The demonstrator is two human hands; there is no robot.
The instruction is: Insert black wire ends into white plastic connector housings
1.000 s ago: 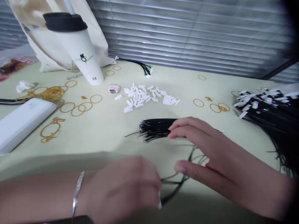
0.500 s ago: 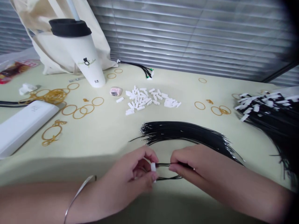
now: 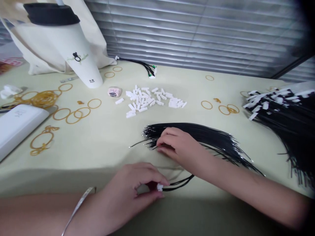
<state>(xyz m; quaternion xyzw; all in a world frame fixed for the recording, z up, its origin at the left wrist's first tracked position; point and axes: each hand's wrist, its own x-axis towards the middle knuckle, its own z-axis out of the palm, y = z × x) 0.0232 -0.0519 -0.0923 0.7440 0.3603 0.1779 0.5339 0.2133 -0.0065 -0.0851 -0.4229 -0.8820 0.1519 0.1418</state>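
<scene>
Between thumb and fingers, my left hand (image 3: 137, 190) pinches a small white connector housing (image 3: 159, 187). Black wires (image 3: 180, 183) run from that housing to the right, passing under my right forearm. My right hand (image 3: 176, 144) is at the left end of a bundle of loose black wires (image 3: 197, 129) with shiny metal tips. Its thumb and fingertips close on a wire at the near edge of the bundle. Beyond the hands lies a pile of white connector housings (image 3: 145, 98).
A thick heap of black wires with white connectors (image 3: 275, 108) lies at the right. Rubber bands (image 3: 46, 98), a white power bank (image 3: 22, 126) and a tall white cup (image 3: 83, 62) are at the left. A pink wrapped item (image 3: 114, 92) sits beside the housings. Blinds (image 3: 197, 36) hang behind.
My right hand has left the wires by the connector and moved up and left to the bundle. My left hand keeps the housing, now turned and slightly lower. The view has shifted somewhat.
</scene>
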